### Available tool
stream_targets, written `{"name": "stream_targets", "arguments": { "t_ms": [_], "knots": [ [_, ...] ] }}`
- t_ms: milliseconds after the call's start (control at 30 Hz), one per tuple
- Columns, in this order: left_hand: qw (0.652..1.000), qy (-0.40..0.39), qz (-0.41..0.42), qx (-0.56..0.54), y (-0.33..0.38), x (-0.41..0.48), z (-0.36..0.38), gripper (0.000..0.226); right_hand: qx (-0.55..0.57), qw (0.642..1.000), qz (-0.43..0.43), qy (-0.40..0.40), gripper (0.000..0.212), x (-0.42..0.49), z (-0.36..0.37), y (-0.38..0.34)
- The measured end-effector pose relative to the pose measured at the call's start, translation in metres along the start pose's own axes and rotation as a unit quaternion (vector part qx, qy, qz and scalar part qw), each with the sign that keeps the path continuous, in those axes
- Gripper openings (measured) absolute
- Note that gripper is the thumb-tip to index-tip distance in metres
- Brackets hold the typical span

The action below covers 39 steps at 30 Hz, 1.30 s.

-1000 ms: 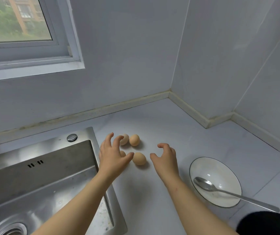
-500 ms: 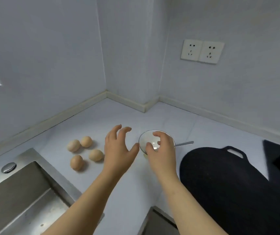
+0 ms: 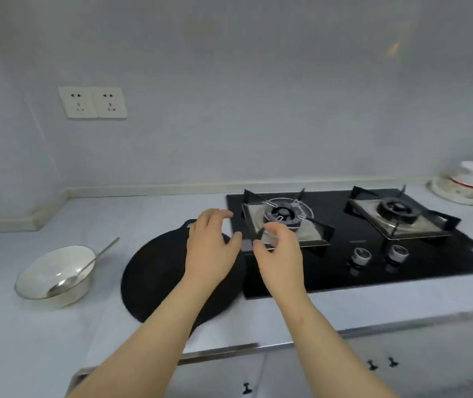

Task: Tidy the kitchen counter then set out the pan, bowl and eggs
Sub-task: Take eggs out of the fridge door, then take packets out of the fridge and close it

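Left hand point(image 3: 212, 249) above the black pan point(image 3: 155, 278), right hand point(image 3: 278, 255) over the stove point(image 3: 344, 254); fingers apart, loosely curled, holding nothing.

Matt black pan point(image 3: 155, 277); glossy white bowl point(image 3: 54, 272) holding a shiny metal spoon point(image 3: 79, 272); glossy black glass hob point(image 3: 373, 254); smooth pale counter point(image 3: 28, 334).

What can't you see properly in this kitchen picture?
All head view.
Pan: right side and handle partly covered by the left hand and arm.
Left burner: front corner behind the right hand.
Dishes at the far right: blurred, cut off by the edge.
Knobs: markings too small.
Eggs: none in frame.
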<state>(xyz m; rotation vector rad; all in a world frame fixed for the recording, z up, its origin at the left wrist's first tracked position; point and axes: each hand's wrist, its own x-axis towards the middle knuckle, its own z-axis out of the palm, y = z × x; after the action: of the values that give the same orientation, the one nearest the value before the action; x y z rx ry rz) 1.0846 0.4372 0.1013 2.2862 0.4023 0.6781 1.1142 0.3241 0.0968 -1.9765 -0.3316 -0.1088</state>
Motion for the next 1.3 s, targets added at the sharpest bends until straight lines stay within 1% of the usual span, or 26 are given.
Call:
{"name": "stream_targets", "arguments": {
  "t_ms": [67, 100, 167, 267, 300, 333, 433, 533, 667, 733, 900, 1000, 1100, 1133, 1300],
  "knots": [
    [0.998, -0.044, 0.032, -0.024, 0.041, -0.011, 0.04, 0.04, -0.014, 0.999, 0.026, 0.042, 0.036, -0.006, -0.05, 0.023],
    [0.995, -0.074, 0.051, -0.038, 0.073, -0.023, 0.068, 0.04, -0.02, 0.996, 0.042, 0.073, 0.036, -0.013, -0.088, 0.039],
    [0.991, -0.102, 0.07, -0.058, 0.102, -0.035, 0.097, 0.038, -0.018, 0.993, 0.064, 0.092, 0.034, -0.02, -0.124, 0.053],
    [0.978, -0.152, 0.117, -0.086, 0.167, -0.064, 0.151, 0.037, -0.027, 0.983, 0.093, 0.159, 0.031, -0.041, -0.205, 0.084],
    [0.969, -0.177, 0.135, -0.103, 0.199, -0.079, 0.175, 0.037, -0.037, 0.976, 0.103, 0.191, 0.033, -0.053, -0.243, 0.096],
    [0.964, -0.194, 0.144, -0.114, 0.215, -0.087, 0.186, 0.037, -0.046, 0.97, 0.114, 0.208, 0.034, -0.059, -0.263, 0.105],
    [0.936, -0.257, 0.192, -0.147, 0.287, -0.13, 0.237, 0.039, -0.078, 0.94, 0.148, 0.297, 0.035, -0.095, -0.35, 0.136],
    [0.904, -0.316, 0.231, -0.174, 0.344, -0.17, 0.274, 0.038, -0.107, 0.905, 0.184, 0.368, 0.037, -0.129, -0.416, 0.157],
    [0.85, -0.391, 0.286, -0.205, 0.409, -0.221, 0.321, 0.037, -0.105, 0.861, 0.221, 0.445, 0.036, -0.175, -0.486, 0.172],
    [0.814, -0.436, 0.314, -0.222, 0.443, -0.249, 0.343, 0.037, -0.122, 0.828, 0.234, 0.495, 0.035, -0.2, -0.518, 0.179],
    [0.728, -0.518, 0.373, -0.25, 0.518, -0.311, 0.387, 0.037, -0.151, 0.747, 0.28, 0.584, 0.035, -0.245, -0.585, 0.193],
    [0.687, -0.544, 0.413, -0.25, 0.559, -0.337, 0.411, 0.038, -0.167, 0.699, 0.293, 0.631, 0.036, -0.256, -0.623, 0.201],
    [0.647, -0.561, 0.449, -0.255, 0.598, -0.351, 0.437, 0.039, -0.171, 0.661, 0.3, 0.667, 0.035, -0.263, -0.658, 0.211],
    [0.64, -0.561, 0.457, -0.258, 0.606, -0.354, 0.442, 0.039, -0.175, 0.652, 0.301, 0.674, 0.035, -0.266, -0.665, 0.212],
    [0.589, -0.576, 0.499, -0.27, 0.659, -0.377, 0.477, 0.038, -0.208, 0.586, 0.315, 0.717, 0.034, -0.288, -0.712, 0.223]
  ]
}}
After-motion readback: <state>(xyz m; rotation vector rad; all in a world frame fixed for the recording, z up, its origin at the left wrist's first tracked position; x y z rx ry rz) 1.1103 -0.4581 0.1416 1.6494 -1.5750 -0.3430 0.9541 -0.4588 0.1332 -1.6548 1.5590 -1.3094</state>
